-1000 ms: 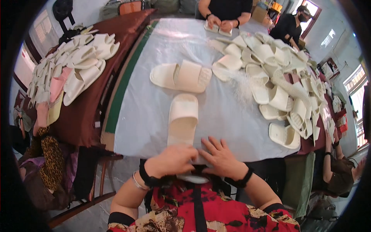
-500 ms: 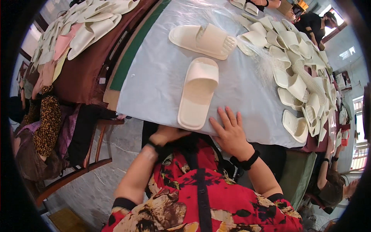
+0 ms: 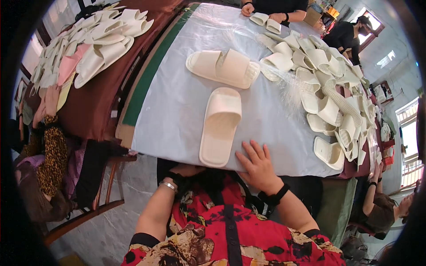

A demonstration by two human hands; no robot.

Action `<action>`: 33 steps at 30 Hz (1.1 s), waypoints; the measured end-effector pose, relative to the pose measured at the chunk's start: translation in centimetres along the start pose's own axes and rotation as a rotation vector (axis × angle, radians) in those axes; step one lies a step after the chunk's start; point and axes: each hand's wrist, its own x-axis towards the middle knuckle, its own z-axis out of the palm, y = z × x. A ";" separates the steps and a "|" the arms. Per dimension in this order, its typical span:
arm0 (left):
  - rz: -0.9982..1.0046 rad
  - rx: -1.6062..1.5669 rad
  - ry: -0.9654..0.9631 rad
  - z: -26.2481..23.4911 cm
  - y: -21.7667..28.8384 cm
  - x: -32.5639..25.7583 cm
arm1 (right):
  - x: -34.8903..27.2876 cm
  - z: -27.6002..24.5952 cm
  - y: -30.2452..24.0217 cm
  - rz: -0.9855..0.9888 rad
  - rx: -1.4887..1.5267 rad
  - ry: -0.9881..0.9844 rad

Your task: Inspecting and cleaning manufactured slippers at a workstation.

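- Right hand (image 3: 257,165) lies spread and flat on the desk (image 3: 177,111), just beside the cream slipper's (image 3: 219,126) heel, at its 4 o'clock.
- Left hand (image 3: 188,170) sits below the desk edge; grip cannot be told.
- Step judged: positioning the slipper; next move calls for a firm grasp.

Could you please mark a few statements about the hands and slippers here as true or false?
1. The right hand rests flat on the table sheet. True.
2. The left hand holds the near slipper up in the air. False: the slipper lies on the sheet and that hand is down at the table edge.
3. The far slipper lies crosswise beyond the near one. True.
4. The slipper pile on the person's right is bright red. False: it is cream.
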 end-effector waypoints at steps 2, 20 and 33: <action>-0.062 0.050 -0.070 1.4 -3.3 -1.4 | 0.2 0.3 0.2 -0.026 -0.048 0.028; -0.316 0.261 -0.368 1.5 6.0 -8.3 | -0.6 1.6 0.7 -0.098 -0.114 0.130; -0.340 0.132 -0.339 0.2 5.4 -10.1 | -0.2 1.3 0.4 -0.066 -0.149 0.116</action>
